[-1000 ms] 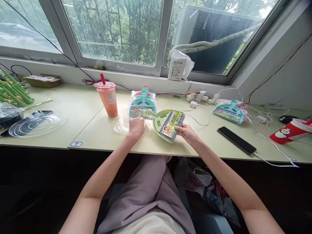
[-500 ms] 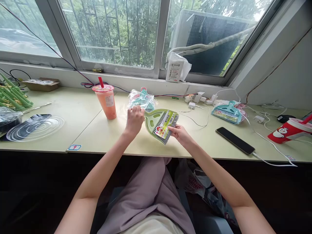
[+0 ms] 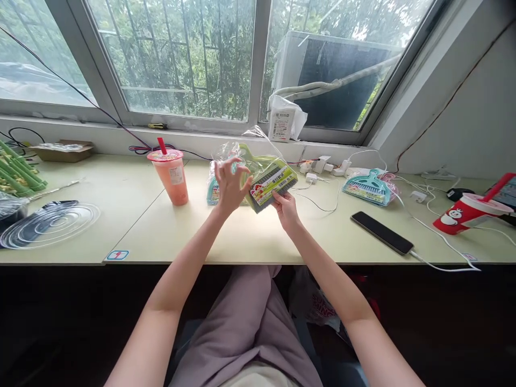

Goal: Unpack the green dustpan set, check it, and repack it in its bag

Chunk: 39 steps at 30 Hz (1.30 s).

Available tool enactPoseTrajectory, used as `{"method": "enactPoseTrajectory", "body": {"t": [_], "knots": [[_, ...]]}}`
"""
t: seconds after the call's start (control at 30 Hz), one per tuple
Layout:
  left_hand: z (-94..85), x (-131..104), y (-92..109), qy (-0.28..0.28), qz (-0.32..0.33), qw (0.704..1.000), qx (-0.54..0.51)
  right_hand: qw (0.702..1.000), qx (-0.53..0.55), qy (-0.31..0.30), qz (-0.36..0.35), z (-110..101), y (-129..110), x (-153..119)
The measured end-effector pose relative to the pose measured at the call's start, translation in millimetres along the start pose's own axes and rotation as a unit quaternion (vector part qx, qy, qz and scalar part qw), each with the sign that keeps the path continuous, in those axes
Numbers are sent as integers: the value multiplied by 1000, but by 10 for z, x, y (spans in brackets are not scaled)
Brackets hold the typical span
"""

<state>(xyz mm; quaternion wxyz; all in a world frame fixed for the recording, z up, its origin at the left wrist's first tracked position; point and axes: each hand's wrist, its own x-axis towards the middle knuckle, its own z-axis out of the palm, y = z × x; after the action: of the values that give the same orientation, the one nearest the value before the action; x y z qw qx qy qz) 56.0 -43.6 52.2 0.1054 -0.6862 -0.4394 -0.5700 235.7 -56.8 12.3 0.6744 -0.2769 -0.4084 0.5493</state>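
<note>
My right hand pinches the lower edge of a green dustpan and brush set, raised over the table with a printed card facing up. Thin clear plastic wrap stands up loosely around the set's upper part. Beside it on the left, my left hand is open, fingers spread and curved; I cannot tell whether the fingertips touch the plastic. Partly hidden behind this hand, a bagged blue dustpan set lies on the table.
A pink drink cup stands to the left. On the right lie another bagged blue dustpan set, a phone on a white cable, and a tilted red cup. Plugs and wires run along the windowsill's foot.
My left hand has let go of the dustpan's handle end and its fingers have spread. The set has turned, its handle end now pointing up, and loose plastic shows above it.
</note>
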Motion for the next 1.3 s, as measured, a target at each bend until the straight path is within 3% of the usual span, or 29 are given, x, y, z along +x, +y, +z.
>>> {"method": "enactPoseTrajectory", "body": {"t": [0.07, 0.13, 0.2, 0.3, 0.37, 0.53, 0.67, 0.77, 1.0, 1.13, 1.3], "knots": [[59, 26, -66, 107, -115, 984, -85, 1000, 8, 2, -10, -11, -29, 8], [128, 75, -135, 129, -230, 937, -230, 1000, 12, -2, -20, -17, -54, 6], [198, 124, -177, 34, -314, 856, -410, 1000, 10, -7, -28, -17, -64, 3], [296, 139, -157, -135, -340, 724, -585, 999, 3, 3, -32, -22, -47, 13], [360, 97, -99, -175, -327, 692, -620, 999, 4, 23, -36, -36, -26, 26], [508, -102, 73, -197, -335, 686, -615, 994, -2, 92, -61, -86, 14, 42], [556, -212, 190, -261, -358, 643, -625, 986, -13, 147, -74, -108, 15, 29], [539, -199, 224, -256, -346, 621, -655, 988, -13, 138, -73, -106, -3, 11], [535, -142, 88, -140, -409, 645, -631, 998, -19, 62, -13, -56, -7, -3], [602, -221, 95, -154, -405, 652, -623, 997, -8, 77, -5, -75, -19, 32], [609, -310, 203, -235, -410, 645, -600, 995, -3, 95, -32, -136, -72, 73]]}}
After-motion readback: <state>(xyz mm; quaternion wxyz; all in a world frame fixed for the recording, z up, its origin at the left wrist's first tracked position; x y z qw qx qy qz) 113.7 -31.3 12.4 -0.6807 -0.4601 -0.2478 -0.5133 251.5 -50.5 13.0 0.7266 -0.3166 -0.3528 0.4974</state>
